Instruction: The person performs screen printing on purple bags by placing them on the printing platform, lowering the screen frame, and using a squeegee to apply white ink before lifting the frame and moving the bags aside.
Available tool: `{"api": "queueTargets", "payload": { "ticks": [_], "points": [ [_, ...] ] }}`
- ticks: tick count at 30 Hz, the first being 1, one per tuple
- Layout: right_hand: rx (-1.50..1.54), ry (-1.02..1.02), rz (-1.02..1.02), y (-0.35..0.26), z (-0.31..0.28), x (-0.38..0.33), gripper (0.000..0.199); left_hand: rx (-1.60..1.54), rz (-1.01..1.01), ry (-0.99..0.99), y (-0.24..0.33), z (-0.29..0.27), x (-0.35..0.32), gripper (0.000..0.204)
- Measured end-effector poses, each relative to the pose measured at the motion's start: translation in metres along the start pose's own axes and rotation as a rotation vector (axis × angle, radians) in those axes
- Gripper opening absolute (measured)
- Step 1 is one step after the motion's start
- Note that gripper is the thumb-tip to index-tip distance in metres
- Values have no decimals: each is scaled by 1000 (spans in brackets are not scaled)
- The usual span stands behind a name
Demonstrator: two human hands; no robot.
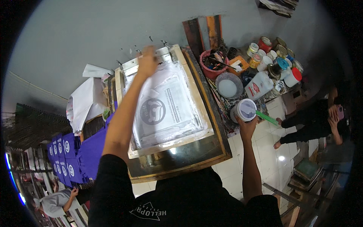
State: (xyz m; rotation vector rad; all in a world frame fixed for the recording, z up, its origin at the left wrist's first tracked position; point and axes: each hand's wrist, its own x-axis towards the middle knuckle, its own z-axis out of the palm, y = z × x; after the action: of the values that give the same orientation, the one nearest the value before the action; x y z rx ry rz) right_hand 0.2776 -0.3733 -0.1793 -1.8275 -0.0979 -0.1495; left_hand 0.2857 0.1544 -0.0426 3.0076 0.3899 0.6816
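Observation:
A screen-printing frame [195,99] lies on a dark board in front of me, its mesh smeared with white ink and showing a round emblem and lines of print. My left hand [148,61] is at the frame's far end, close to the metal clamp bar [163,55]. Motion smears its fingers, so I cannot see whether they hold anything. To the right of the board, my right hand [247,126] grips a white plastic tub [238,115] of pale ink. A green-handled tool [267,117] leans out of the tub, its working end in the ink.
The dark board [177,160] supports the frame. At right, a bench holds a grey bowl [228,86], a pink-red bucket [214,72], a white jug [259,86] and several jars. Purple printed fabric [64,155] hangs at left. One person with a phone [340,112] is at right, another at lower left.

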Motion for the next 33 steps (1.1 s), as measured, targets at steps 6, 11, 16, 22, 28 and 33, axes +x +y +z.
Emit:
{"api": "queueTargets", "payload": {
  "ticks": [6,11,16,22,28,33],
  "points": [
    [-573,-363,168,-45,-30,-8,49,265,-319,-316,-104,-13,-30,60],
    [-462,-314,-96,-147,0,9,21,144,-141,-112,-114,-23,-44,56],
    [-300,-466,-779,-270,215,69,42,-136,-72,1,-105,-57,-78,34],
    [-905,-892,-818,-251,364,106,54,-486,-304,-161,-98,-70,-86,43],
    [-756,-683,-1058,-237,359,91,58,-507,-258,-84,-107,-66,-94,46],
    [-650,-606,-1085,-213,335,66,58,-490,-274,-170,-85,-77,-123,43]
  ]
}}
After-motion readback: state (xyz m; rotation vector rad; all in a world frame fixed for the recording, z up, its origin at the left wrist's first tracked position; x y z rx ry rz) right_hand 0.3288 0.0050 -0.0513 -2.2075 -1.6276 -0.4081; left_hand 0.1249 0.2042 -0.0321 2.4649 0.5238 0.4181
